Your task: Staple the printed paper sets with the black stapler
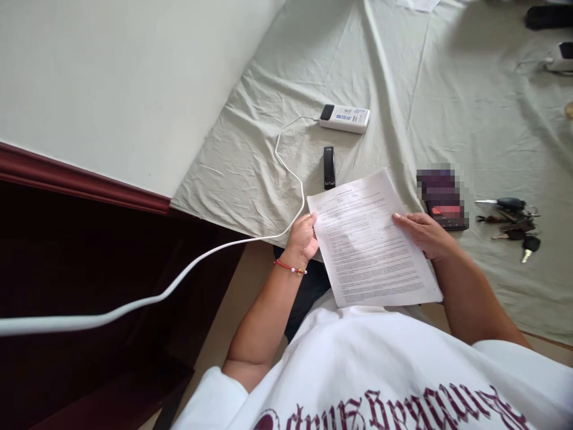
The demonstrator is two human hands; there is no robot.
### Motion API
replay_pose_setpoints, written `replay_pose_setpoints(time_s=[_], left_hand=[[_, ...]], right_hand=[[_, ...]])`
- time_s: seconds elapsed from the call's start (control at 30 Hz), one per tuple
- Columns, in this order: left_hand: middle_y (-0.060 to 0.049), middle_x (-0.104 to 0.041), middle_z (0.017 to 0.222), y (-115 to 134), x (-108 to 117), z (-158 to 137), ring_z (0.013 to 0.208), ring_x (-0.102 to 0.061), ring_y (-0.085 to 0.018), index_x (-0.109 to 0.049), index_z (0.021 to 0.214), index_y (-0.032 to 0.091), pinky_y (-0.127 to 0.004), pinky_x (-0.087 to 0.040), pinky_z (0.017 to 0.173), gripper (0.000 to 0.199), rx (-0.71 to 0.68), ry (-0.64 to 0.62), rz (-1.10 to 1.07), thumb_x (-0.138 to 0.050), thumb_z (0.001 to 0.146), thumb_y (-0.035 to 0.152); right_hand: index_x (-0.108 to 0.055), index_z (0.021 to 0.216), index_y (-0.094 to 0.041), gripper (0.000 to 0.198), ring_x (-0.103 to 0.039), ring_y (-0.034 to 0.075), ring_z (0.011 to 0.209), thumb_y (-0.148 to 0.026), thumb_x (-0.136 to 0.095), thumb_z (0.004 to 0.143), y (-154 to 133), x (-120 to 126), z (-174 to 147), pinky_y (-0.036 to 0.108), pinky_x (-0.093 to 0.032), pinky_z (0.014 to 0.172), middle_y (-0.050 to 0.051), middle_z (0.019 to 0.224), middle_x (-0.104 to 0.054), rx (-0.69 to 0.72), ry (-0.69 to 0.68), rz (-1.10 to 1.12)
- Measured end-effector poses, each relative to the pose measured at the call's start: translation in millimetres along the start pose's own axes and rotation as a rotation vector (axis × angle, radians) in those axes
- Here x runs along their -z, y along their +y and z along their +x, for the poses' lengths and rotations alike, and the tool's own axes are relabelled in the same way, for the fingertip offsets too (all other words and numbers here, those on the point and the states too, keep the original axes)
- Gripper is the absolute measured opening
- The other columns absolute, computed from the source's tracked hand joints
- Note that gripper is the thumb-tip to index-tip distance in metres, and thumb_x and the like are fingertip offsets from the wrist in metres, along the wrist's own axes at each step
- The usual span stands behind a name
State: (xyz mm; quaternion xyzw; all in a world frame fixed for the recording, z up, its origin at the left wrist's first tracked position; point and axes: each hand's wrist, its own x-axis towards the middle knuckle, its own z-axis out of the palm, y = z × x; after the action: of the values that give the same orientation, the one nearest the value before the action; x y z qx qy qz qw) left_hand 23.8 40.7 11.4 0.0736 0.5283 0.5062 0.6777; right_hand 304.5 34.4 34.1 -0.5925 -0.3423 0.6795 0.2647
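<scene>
A stack of printed paper sheets (371, 245) is held between my two hands, over my lap at the table's edge. Its top page carries dense lines of text, too small to read. My left hand (305, 237) grips the left edge, thumb on top and fingers curled under. On the right edge, my right hand (423, 235) has its thumb on the page while its other fingers go behind the paper. Just beyond the top edge of the sheets lies a black stapler-like object (329, 167). A phone (443, 197), partly blurred out, rests beside my right hand.
A white power bank (344, 118) lies on the cloth-covered table (250, 131). Its white cable (197, 258) runs past my left hand and off to the left. Several keys (514, 221) sit to the right. Another white device (559, 58) and a black object (548, 17) are far right.
</scene>
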Motion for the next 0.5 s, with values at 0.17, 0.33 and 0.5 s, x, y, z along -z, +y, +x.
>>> replay_pose_setpoints(time_s=[0.17, 0.33, 0.5], left_hand=[[-0.008, -0.075, 0.074, 6.3, -5.6, 8.8, 0.096, -0.077, -0.029, -0.067, 0.08, 0.012, -0.044, -0.058, 0.096, 0.007, 0.058, 0.012, 0.01, -0.074, 0.078, 0.012], [-0.005, -0.07, 0.065, 14.5, -18.2, 16.7, 0.088, -0.076, -0.026, -0.064, 0.074, 0.013, -0.039, -0.059, 0.089, 0.006, 0.031, 0.002, 0.064, -0.068, 0.078, 0.01], [-0.003, -0.068, 0.066, 11.9, -23.8, 22.3, 0.084, -0.075, -0.025, -0.06, 0.071, 0.016, -0.038, -0.059, 0.085, 0.016, -0.017, 0.022, 0.113, -0.075, 0.074, 0.012]], right_hand=[[-0.078, 0.072, -0.022, 0.037, -0.072, 0.024, 0.057, -0.058, -0.085, 0.077, -4.0, -0.7, 1.5, 0.032, -0.057, 0.048, 0.007, 0.07, -0.078, -0.027, 0.05, 0.026], [-0.076, 0.074, -0.02, 0.026, -0.071, 0.021, 0.054, -0.044, -0.081, 0.083, -10.6, -7.8, 0.2, 0.028, -0.056, 0.047, 0.005, 0.067, -0.076, -0.044, 0.114, 0.051], [-0.075, 0.073, -0.02, 0.024, -0.069, 0.018, 0.052, -0.037, -0.073, 0.09, -12.9, -11.1, 1.8, 0.026, -0.055, 0.047, 0.004, 0.067, -0.075, -0.042, 0.16, 0.039]])
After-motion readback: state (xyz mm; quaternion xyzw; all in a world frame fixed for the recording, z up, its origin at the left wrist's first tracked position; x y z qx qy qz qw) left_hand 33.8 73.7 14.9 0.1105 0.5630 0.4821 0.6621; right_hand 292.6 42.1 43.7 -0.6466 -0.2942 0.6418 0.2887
